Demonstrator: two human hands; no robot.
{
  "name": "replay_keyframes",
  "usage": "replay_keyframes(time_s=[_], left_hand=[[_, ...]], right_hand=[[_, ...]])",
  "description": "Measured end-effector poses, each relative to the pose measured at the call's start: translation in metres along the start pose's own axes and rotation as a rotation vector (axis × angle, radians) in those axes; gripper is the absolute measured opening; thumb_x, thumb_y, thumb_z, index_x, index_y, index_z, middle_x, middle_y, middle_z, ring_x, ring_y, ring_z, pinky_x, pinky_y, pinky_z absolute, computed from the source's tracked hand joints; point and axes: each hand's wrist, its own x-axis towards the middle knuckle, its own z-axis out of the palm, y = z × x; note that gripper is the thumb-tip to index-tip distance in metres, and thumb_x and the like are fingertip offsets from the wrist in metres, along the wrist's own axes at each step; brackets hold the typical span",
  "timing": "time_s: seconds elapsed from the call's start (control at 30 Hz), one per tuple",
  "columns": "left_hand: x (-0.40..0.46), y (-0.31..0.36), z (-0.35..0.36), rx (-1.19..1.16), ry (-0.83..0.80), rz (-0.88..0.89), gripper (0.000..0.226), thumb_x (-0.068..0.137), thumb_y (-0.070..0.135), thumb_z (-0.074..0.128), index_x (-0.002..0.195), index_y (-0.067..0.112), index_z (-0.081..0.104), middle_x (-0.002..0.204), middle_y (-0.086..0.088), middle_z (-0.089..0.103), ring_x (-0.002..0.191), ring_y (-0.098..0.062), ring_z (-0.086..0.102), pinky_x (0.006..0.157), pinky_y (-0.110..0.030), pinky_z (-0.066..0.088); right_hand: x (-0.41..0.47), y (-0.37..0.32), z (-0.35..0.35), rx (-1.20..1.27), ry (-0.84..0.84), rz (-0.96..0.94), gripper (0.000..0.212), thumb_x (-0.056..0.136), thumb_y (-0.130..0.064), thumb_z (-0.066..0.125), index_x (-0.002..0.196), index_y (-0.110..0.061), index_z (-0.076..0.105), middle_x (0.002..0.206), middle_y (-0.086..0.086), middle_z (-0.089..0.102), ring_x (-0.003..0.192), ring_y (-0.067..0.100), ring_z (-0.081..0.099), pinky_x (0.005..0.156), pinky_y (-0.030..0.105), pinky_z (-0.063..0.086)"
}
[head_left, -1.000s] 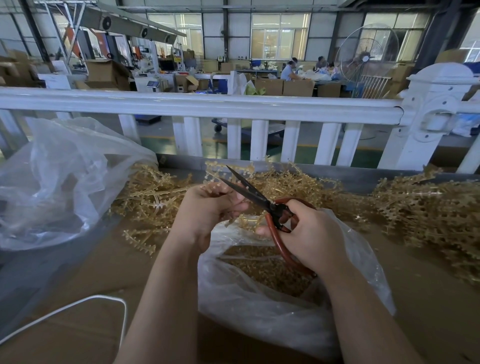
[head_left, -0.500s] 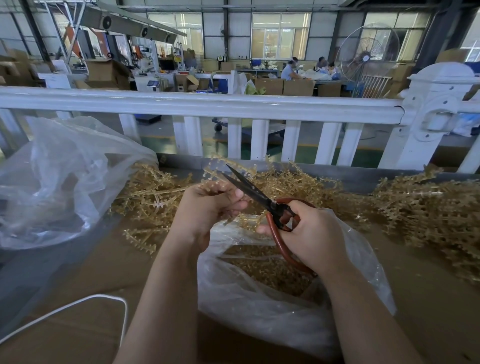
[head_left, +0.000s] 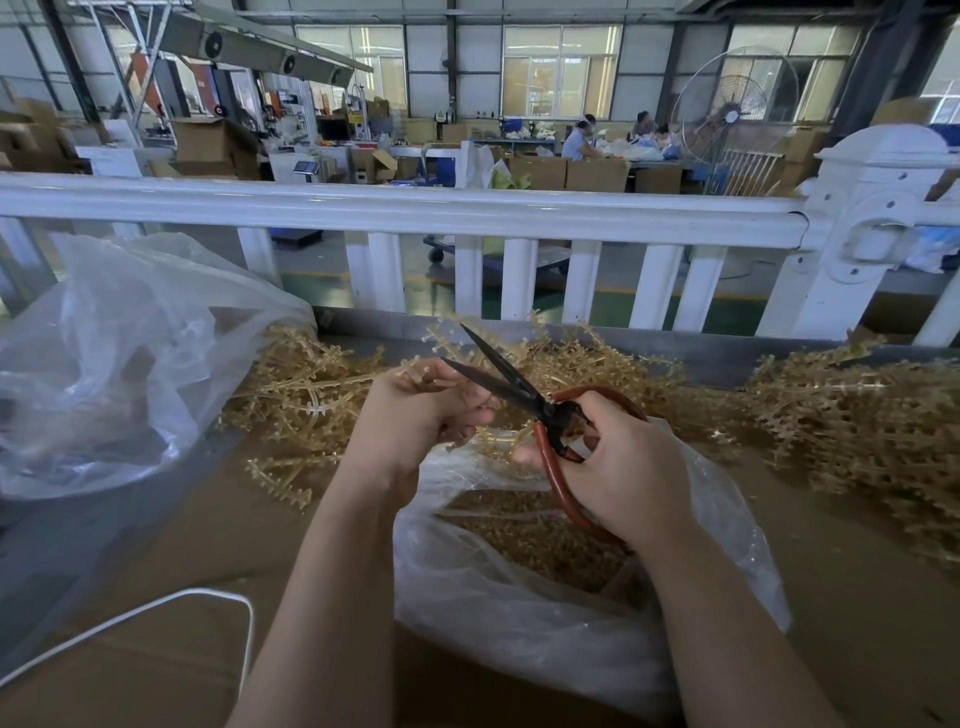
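Note:
My right hand (head_left: 626, 470) grips the red handles of a pair of black-bladed scissors (head_left: 511, 382); the blades stand apart and point up-left. My left hand (head_left: 415, 415) pinches a tan plastic sprue piece (head_left: 441, 340) that sticks up past my fingers, right by the blades. Below both hands lies an open clear plastic bag (head_left: 519, 613) with several small tan cut pieces inside.
Heaps of tan plastic sprues lie behind my hands (head_left: 306, 395) and at the right (head_left: 862, 421) on the cardboard-covered bench (head_left: 171, 530). A crumpled clear bag (head_left: 119, 358) sits at the left. A white cord (head_left: 156, 608) loops near the front. A white railing (head_left: 467, 213) borders the bench's far side.
The scissor blades have opened a little wider and the sprue piece in my left hand has shifted slightly. Both hands stay in nearly the same place.

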Motion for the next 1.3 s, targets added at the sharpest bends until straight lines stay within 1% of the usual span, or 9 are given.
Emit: replay_keyframes(time_s=[0.13, 0.3, 0.47, 0.57, 0.67, 0.97, 1.03, 1.13, 1.3], left_hand=[[-0.0017, 0.0005, 0.0016, 0.017, -0.013, 0.017, 0.03, 0.082, 0.001, 0.072, 0.061, 0.022, 0.075, 0.07, -0.009, 0.073, 0.066, -0.015, 0.07, 0.066, -0.029, 0.048], [-0.0014, 0.0013, 0.0039, 0.008, -0.018, 0.026, 0.026, 0.08, 0.001, 0.073, 0.064, 0.021, 0.077, 0.071, -0.007, 0.074, 0.067, -0.015, 0.07, 0.069, -0.03, 0.049], [-0.0008, 0.0013, 0.0025, -0.019, -0.019, 0.017, 0.02, 0.075, 0.005, 0.075, 0.063, 0.021, 0.076, 0.071, -0.007, 0.074, 0.067, -0.015, 0.07, 0.066, -0.028, 0.049], [-0.0022, 0.0027, 0.0027, -0.044, -0.039, 0.017, 0.005, 0.065, 0.016, 0.078, 0.064, 0.021, 0.077, 0.07, -0.005, 0.073, 0.066, -0.014, 0.07, 0.068, -0.028, 0.05], [-0.0021, 0.0031, 0.0021, -0.055, -0.037, 0.015, 0.007, 0.061, 0.019, 0.077, 0.061, 0.025, 0.076, 0.068, -0.001, 0.073, 0.064, -0.012, 0.07, 0.068, -0.027, 0.053], [-0.0019, 0.0034, 0.0021, -0.063, -0.044, 0.01, 0.007, 0.063, 0.019, 0.077, 0.061, 0.025, 0.076, 0.069, 0.0, 0.073, 0.065, -0.011, 0.069, 0.07, -0.025, 0.054], [-0.0015, 0.003, 0.0021, -0.061, -0.043, 0.01, 0.006, 0.063, 0.019, 0.077, 0.062, 0.025, 0.077, 0.07, 0.001, 0.074, 0.067, -0.011, 0.07, 0.075, -0.028, 0.055], [-0.0007, 0.0023, 0.0018, -0.071, -0.019, 0.005, 0.006, 0.062, 0.018, 0.078, 0.063, 0.024, 0.077, 0.073, -0.001, 0.074, 0.076, -0.016, 0.071, 0.086, -0.035, 0.054], [-0.0002, 0.0006, 0.0014, -0.065, -0.003, -0.008, 0.018, 0.067, 0.008, 0.079, 0.062, 0.024, 0.073, 0.072, -0.003, 0.073, 0.067, -0.014, 0.068, 0.069, -0.028, 0.053]], right_hand=[[0.0002, -0.0003, 0.0006, 0.015, -0.029, 0.022, 0.074, 0.065, -0.099, 0.036, 0.093, -0.036, 0.063, 0.076, -0.025, 0.059, 0.065, -0.009, 0.052, 0.05, 0.003, 0.034], [0.0014, 0.0006, 0.0014, 0.053, -0.066, 0.061, 0.065, 0.061, -0.097, 0.043, 0.089, -0.04, 0.058, 0.064, -0.029, 0.05, 0.06, -0.013, 0.051, 0.05, 0.006, 0.038], [0.0011, 0.0011, 0.0032, 0.054, -0.037, 0.056, 0.066, 0.062, -0.094, 0.046, 0.088, -0.035, 0.063, 0.054, -0.026, 0.045, 0.061, -0.012, 0.055, 0.05, 0.007, 0.039], [0.0008, 0.0013, 0.0025, 0.019, -0.009, 0.021, 0.074, 0.066, -0.096, 0.041, 0.091, -0.032, 0.067, 0.06, -0.026, 0.054, 0.055, -0.01, 0.053, 0.046, 0.006, 0.033], [0.0007, 0.004, 0.0033, 0.008, 0.009, -0.001, 0.074, 0.069, -0.094, 0.044, 0.09, -0.028, 0.069, 0.067, -0.02, 0.064, 0.059, -0.004, 0.058, 0.052, 0.007, 0.04], [0.0007, 0.0068, 0.0051, 0.007, 0.053, -0.023, 0.074, 0.073, -0.092, 0.045, 0.086, -0.023, 0.072, 0.067, -0.016, 0.066, 0.057, 0.0, 0.06, 0.053, 0.015, 0.05], [0.0005, 0.007, 0.0053, 0.025, 0.056, -0.022, 0.071, 0.072, -0.088, 0.05, 0.086, -0.022, 0.072, 0.07, -0.016, 0.067, 0.059, 0.001, 0.062, 0.055, 0.017, 0.052], [-0.0004, 0.0058, 0.005, 0.051, 0.052, -0.014, 0.066, 0.072, -0.083, 0.056, 0.087, -0.021, 0.073, 0.075, -0.018, 0.068, 0.063, -0.002, 0.062, 0.058, 0.01, 0.049], [-0.002, 0.0071, 0.0063, 0.034, 0.004, 0.013, 0.068, 0.07, -0.086, 0.053, 0.088, -0.023, 0.073, 0.073, -0.017, 0.069, 0.064, -0.003, 0.062, 0.058, 0.006, 0.044]])
